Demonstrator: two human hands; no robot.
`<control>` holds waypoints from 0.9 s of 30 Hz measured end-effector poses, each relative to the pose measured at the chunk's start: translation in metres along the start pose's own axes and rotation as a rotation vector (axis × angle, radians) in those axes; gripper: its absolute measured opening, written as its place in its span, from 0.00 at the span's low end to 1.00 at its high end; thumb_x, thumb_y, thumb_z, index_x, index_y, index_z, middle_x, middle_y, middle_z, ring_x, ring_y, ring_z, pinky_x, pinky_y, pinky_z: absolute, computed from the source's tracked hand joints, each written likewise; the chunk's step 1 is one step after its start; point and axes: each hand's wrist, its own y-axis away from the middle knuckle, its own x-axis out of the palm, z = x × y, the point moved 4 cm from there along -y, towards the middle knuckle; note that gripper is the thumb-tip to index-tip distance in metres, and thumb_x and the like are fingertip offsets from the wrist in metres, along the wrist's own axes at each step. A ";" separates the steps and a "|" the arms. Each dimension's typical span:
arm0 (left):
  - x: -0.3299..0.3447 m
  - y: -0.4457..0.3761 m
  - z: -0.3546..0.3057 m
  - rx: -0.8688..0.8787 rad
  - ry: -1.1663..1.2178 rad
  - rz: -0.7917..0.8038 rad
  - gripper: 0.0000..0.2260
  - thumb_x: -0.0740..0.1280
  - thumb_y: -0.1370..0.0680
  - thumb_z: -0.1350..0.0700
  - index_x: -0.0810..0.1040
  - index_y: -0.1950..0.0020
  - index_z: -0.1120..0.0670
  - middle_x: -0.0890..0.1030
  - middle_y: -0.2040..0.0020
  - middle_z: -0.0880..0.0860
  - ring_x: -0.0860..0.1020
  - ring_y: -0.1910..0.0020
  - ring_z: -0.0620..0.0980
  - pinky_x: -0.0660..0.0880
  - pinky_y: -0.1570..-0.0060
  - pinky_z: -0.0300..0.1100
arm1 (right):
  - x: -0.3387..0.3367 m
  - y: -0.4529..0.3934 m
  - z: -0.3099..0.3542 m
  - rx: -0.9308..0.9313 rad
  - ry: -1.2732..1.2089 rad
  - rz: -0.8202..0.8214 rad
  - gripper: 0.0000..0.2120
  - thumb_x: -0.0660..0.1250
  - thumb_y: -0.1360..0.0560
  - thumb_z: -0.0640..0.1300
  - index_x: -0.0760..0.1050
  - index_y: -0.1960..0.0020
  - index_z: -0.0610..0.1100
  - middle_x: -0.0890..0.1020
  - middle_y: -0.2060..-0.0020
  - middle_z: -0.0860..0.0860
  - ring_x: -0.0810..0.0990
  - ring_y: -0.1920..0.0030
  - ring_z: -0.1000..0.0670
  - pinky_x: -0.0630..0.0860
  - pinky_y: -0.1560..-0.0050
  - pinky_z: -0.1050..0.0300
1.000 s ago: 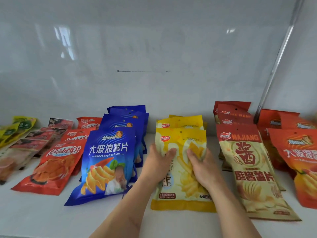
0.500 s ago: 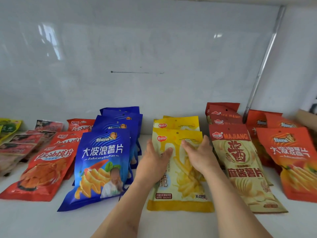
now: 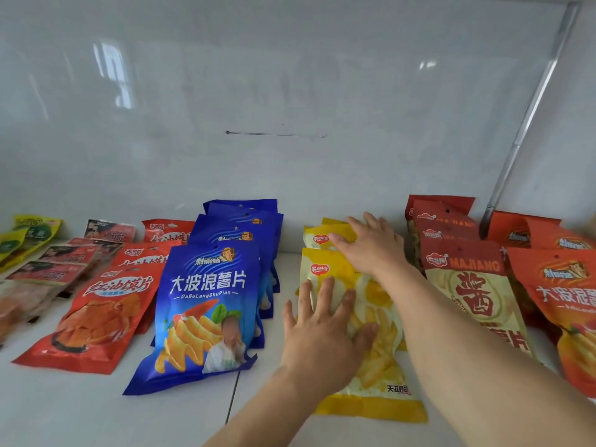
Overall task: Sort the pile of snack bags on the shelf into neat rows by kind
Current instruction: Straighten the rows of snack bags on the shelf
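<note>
The front yellow chip bag [image 3: 371, 317] lies flat on the white shelf [image 3: 96, 414], just right of the blue bag row [image 3: 206, 304]. The left hand [image 3: 322, 337] presses it, fingers spread; the right hand [image 3: 371, 246], fingers straight, rests on the yellow bag behind [image 3: 325, 237]

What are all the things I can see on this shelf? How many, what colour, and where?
blue bags: at least four, blue, row left of middle
yellow bags: at least three, yellow, middle row, under the hands
red bags: at least three, red, left of the blue row
dark bags: several, dark red, further left
green bags: at least two, yellow-green, far left
cream bags: several, red and cream, right of yellow
orange bags: several, orange, far right
pole: one, silver, leaning at right
shelf: white
left hand: flat on front yellow bag
right hand: on rear yellow bags
</note>
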 end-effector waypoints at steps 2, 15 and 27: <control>0.002 -0.004 0.000 0.007 -0.011 0.023 0.30 0.45 0.20 0.31 0.45 0.19 0.39 0.39 0.18 0.47 0.34 0.20 0.55 0.37 0.25 0.62 | 0.007 -0.006 -0.003 0.012 0.031 0.041 0.37 0.47 0.25 0.74 0.56 0.22 0.58 0.52 0.20 0.51 0.47 0.21 0.43 0.51 0.26 0.40; 0.011 -0.018 0.010 0.025 0.037 0.133 0.30 0.44 0.20 0.30 0.43 0.20 0.37 0.36 0.19 0.45 0.32 0.21 0.54 0.40 0.22 0.59 | 0.040 -0.021 -0.018 0.103 -0.072 0.171 0.39 0.44 0.28 0.77 0.65 0.25 0.59 0.62 0.23 0.48 0.55 0.23 0.39 0.53 0.28 0.34; 0.009 -0.017 0.009 0.061 -0.004 0.102 0.30 0.43 0.20 0.31 0.45 0.19 0.39 0.40 0.18 0.48 0.35 0.20 0.57 0.41 0.22 0.59 | 0.031 -0.013 -0.015 0.070 -0.090 0.060 0.33 0.45 0.25 0.74 0.74 0.33 0.59 0.71 0.28 0.51 0.62 0.25 0.43 0.58 0.30 0.38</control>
